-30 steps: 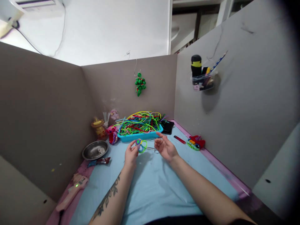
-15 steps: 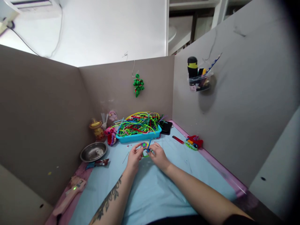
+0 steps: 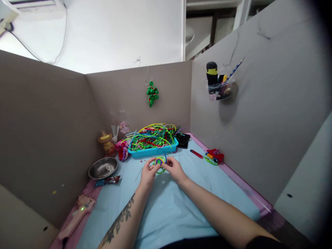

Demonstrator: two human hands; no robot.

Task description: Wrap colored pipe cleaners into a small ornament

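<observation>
Between my two hands, above the blue cloth, is a small coiled pipe-cleaner piece (image 3: pixel 159 162) with rings of purple, green and yellow and a green loop below it. My left hand (image 3: pixel 148 172) pinches its left side between thumb and fingers. At its right side my right hand (image 3: pixel 176 171) has thumb and fingers closed on the piece. A blue pipe-cleaner end (image 3: pixel 165 156) curves up from it near the right fingertips. The fingers hide part of the coil's edge.
Behind the hands stands a blue tray (image 3: pixel 153 152) heaped with colourful pipe cleaners. At left are a metal bowl (image 3: pixel 94 169) and a pink glue gun (image 3: pixel 77 218). A red cutter (image 3: pixel 196 154) and a red and green pipe-cleaner piece (image 3: pixel 214 156) lie at right.
The coil has turned to face up more, and my right hand has moved slightly left, closer against it. The blue end now bends in a wider curve.
</observation>
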